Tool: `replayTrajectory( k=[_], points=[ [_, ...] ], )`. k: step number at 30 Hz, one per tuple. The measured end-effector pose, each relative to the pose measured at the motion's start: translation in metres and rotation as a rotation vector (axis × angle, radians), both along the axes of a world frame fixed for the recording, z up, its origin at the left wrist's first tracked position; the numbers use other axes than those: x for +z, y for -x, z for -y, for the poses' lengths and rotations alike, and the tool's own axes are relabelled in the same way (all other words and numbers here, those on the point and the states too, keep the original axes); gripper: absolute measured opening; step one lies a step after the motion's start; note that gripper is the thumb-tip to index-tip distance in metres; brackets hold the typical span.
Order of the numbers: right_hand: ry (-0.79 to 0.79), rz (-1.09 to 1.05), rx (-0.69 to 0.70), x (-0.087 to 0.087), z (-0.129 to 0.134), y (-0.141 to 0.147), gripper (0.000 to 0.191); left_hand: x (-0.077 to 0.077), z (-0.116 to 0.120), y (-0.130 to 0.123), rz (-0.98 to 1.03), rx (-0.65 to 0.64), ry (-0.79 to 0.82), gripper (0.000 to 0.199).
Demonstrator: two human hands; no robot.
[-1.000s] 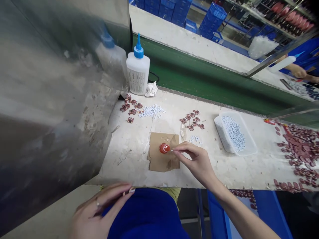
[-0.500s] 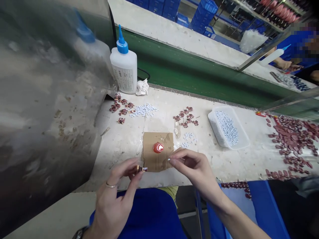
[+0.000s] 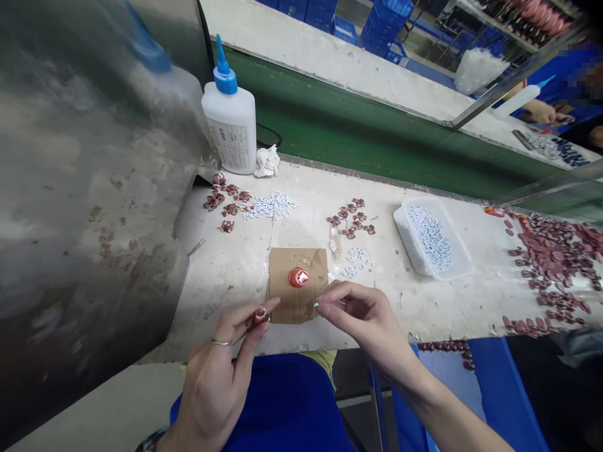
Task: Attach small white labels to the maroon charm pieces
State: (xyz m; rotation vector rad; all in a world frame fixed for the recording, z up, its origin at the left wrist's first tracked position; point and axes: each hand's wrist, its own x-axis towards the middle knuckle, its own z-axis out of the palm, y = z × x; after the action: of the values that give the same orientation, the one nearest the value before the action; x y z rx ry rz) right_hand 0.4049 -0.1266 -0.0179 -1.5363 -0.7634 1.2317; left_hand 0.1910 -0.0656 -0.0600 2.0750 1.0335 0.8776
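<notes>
A white, scuffed workbench runs left to right, with a grey steel housing rising at its left end and a green conveyor belt along its far edge. Blue plastic crates stand beyond, and a co-worker's hand works at the far right. On the bench are one glue bottle with a blue nozzle, one crumpled tissue beside it, and one piece of cardboard near the front, carrying a single glossy red blob. There are three groups of dark red pieces: a left pile, a middle pile and a large spread at right. There are also three lots of small white-and-blue pieces: a loose patch, a smaller patch and a heap inside one clear plastic tray. The left hand pinches a small dark red piece between thumb and fingers, just left of the cardboard. The right hand hovers at the cardboard's near right corner, half closed, its fingertips nearly meeting; whether they hold anything is impossible to tell.
</notes>
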Motion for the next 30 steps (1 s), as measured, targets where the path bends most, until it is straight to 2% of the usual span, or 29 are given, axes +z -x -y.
replayTrajectory(
  k=[2, 7, 12, 18, 25, 30],
  points=[
    [-0.078, 0.065, 0.01, 0.002, 0.002, 0.004, 0.001, 0.006, 0.003, -0.001, 0.069, 0.016, 0.11, 0.012],
    [-0.283, 0.196, 0.059, 0.01, 0.007, 0.016, 0.017, 0.019, 0.011, -0.004, 0.291, 0.041, 0.312, 0.018],
    [-0.362, 0.214, 0.109, 0.02, 0.006, 0.023, 0.019, 0.024, 0.018, -0.007, 0.353, 0.092, 0.502, 0.019],
    [-0.383, 0.284, 0.136, 0.024, 0.006, 0.024, 0.016, 0.023, 0.017, -0.011, 0.416, 0.026, 0.49, 0.019],
    [-0.393, 0.297, 0.162, 0.026, 0.005, 0.023, 0.017, 0.024, 0.016, -0.012, 0.463, 0.038, 0.503, 0.022],
    [-0.406, 0.364, 0.262, 0.029, 0.005, 0.021, 0.016, 0.023, 0.017, -0.01, 0.477, 0.055, 0.51, 0.021]
  ],
)
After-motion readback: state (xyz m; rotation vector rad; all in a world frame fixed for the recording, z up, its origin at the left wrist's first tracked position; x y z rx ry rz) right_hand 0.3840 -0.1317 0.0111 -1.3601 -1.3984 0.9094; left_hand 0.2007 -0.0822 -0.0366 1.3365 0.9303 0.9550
